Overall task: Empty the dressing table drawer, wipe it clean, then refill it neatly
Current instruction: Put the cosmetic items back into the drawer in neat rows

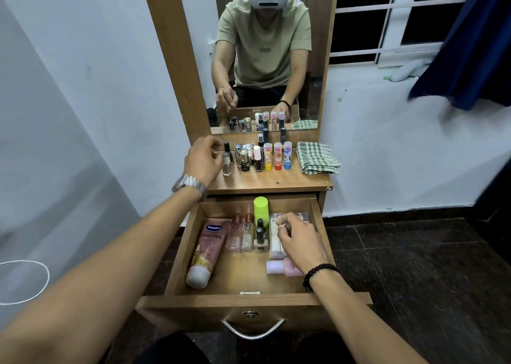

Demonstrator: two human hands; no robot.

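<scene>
Drawer (182, 256) pulled open at 6 o'clock, half filled: Vaseline tube (206, 250) at its 9 o'clock. Right hand (300, 242) fingers curled over clear case (275, 242), grip unclear. Left hand (201, 162) fingers pinched beside silver polish bottle (227, 166) on surface (276, 180); contact uncertain. Checked cloth (316, 157) at 2 o'clock.

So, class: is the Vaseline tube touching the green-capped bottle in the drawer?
Apart. The head view shows two clear bottles and bare drawer floor between the Vaseline tube and the green-capped bottle.

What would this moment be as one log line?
drawer open, partly filled | left hand at nail polish on tabletop | right hand reaching into drawer | cloth unused
</scene>
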